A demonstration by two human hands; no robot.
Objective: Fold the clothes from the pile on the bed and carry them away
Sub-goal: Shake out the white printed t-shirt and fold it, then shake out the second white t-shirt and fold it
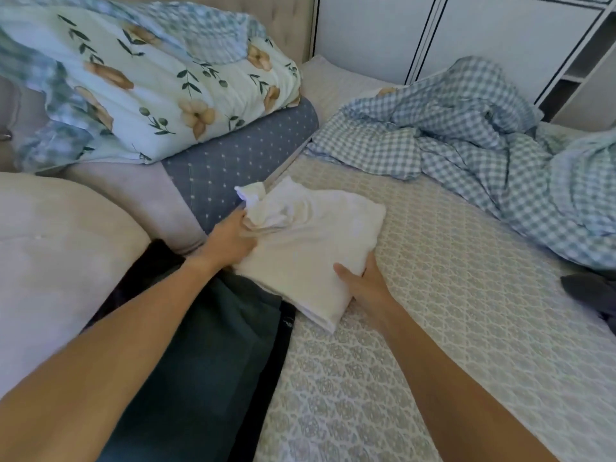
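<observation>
A cream-white garment (306, 248), folded into a thick rectangular bundle, lies on the near-left part of the bed (450, 295), its left edge overlapping a dark green garment (213, 328) spread beside it. The left hand (230, 241) presses against the bundle's far-left side, where a loose, crumpled end is gathered; its fingers are hidden under the cloth, so it cannot be told whether they grip. The right hand (363, 281) cups the near-right corner, thumb on top and fingers curled around the edge, closed on the fabric.

Step in hand, as judged: finishing or lifting the folded bundle. The next move calls for tucking the loose end in, then raising both sides evenly so the layers do not slide apart.

The bed carries a pale patterned sheet. To the far right lies a rumpled blue gingham cover (466, 135); at the right edge, a dark grey cloth (590, 291), perhaps unfolded clothing. To the far left, a floral quilt (160, 81) rests on a blue dotted pillow (240, 155); a beige cushion (56, 255) sits near left. White wardrobe panels (466, 31) stand beyond.
</observation>
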